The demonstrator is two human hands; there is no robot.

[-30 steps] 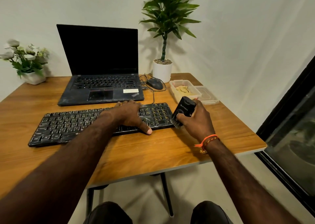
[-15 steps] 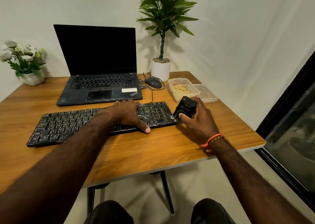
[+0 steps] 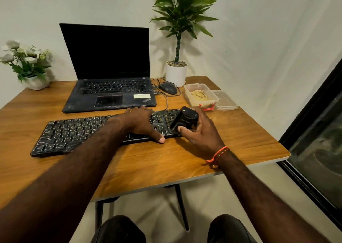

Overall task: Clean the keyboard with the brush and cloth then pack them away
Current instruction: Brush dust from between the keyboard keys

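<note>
On the wooden table (image 3: 148,167) my left hand (image 3: 140,124) lies flat on the keyboard (image 3: 77,135) to hold it, my right hand (image 3: 199,133) grips the black brush (image 3: 185,119) at its right end, and if I push too hard a key could pop off.

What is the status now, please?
Left hand flat on keyboard. Right hand grips brush at its right end. Cloth in box. Nothing blocking.
</note>
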